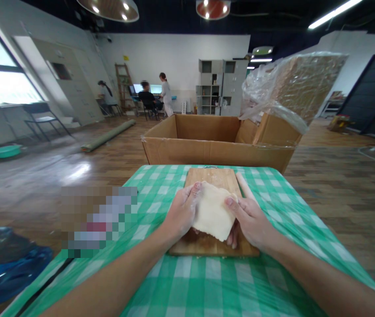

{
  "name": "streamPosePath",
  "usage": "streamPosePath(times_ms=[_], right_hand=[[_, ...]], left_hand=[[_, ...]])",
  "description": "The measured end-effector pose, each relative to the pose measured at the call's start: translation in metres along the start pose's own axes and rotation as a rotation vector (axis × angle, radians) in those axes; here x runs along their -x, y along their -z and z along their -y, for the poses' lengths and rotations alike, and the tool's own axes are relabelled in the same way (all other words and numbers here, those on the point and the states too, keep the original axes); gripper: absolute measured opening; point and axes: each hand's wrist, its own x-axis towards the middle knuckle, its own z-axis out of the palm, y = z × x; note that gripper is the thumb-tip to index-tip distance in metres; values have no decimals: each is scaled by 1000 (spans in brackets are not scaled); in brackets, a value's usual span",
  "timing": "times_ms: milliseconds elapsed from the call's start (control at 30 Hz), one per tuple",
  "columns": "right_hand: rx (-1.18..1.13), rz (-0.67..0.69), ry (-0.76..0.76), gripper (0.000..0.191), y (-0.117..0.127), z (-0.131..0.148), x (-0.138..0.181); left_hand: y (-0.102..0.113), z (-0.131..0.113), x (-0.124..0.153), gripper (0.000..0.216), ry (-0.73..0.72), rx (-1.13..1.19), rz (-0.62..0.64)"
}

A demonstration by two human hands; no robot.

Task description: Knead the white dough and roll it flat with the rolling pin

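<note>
A flat, pale sheet of dough [214, 211] with uneven edges is held up over a wooden cutting board [214, 176]. My left hand [183, 208] grips its left edge, thumb on top and fingers underneath. At the right edge, my right hand [250, 220] pinches the sheet the same way, with some fingertips showing below it. Both hands look dusted with flour. Just right of the board lies a pale rolling pin [245, 186], partly hidden behind my right hand.
A green checked cloth [204, 281] covers the table. Beyond its far edge stands a large open cardboard box [214, 149] with a plastic-wrapped block [306, 83]. A blurred-out item [101, 224] is at the left. Several people are in the background.
</note>
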Motion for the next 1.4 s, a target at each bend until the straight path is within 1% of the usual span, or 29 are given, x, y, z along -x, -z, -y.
streamPosePath(times_ms=[100, 167, 233, 300, 367, 467, 533, 633, 733, 833, 933, 1000, 1100, 1233, 1300, 1400], right_hand=[[-4, -64, 21, 56, 2, 1, -2], [-36, -42, 12, 57, 4, 1, -2], [-86, 25, -6, 57, 5, 0, -3], [-131, 67, -6, 54, 7, 0, -3], [-137, 91, 5, 47, 7, 1, -2], [-58, 123, 18, 45, 7, 3, -2], [-4, 94, 34, 45, 7, 3, -3], [-3, -7, 72, 44, 6, 5, -3], [-2, -37, 92, 45, 7, 7, -3], [93, -45, 134, 48, 7, 5, -3], [226, -132, 181, 52, 8, 1, -2], [262, -175, 189, 53, 9, -1, -3], [204, -158, 178, 54, 10, -2, -4], [57, -92, 149, 58, 8, -3, -4], [69, -89, 140, 60, 6, -4, -2], [182, -111, 139, 60, 6, -4, 0]], left_hand=[[1, 1, -2, 52, -30, -15, -21], [1, -1, -1, 48, -63, -23, -35], [0, -5, 2, 46, -78, -46, -37], [-2, -8, 5, 44, -57, -77, 3], [-5, -9, 8, 44, -12, -101, 72], [-10, -5, 10, 45, 70, -83, 174], [-12, -2, 10, 47, 102, -26, 203], [-14, 1, 10, 46, 104, 10, 209], [-14, 2, 10, 44, 71, -64, 220], [-14, 1, 13, 44, 24, -148, 249], [-14, 1, 15, 43, 15, -175, 280], [-14, 1, 14, 43, 37, -162, 300], [-13, 0, 13, 42, 36, -157, 318], [-16, 2, 16, 43, -54, -267, 302], [-20, 5, 19, 44, -103, -355, 270], [-21, 6, 22, 45, -164, -460, 259]])
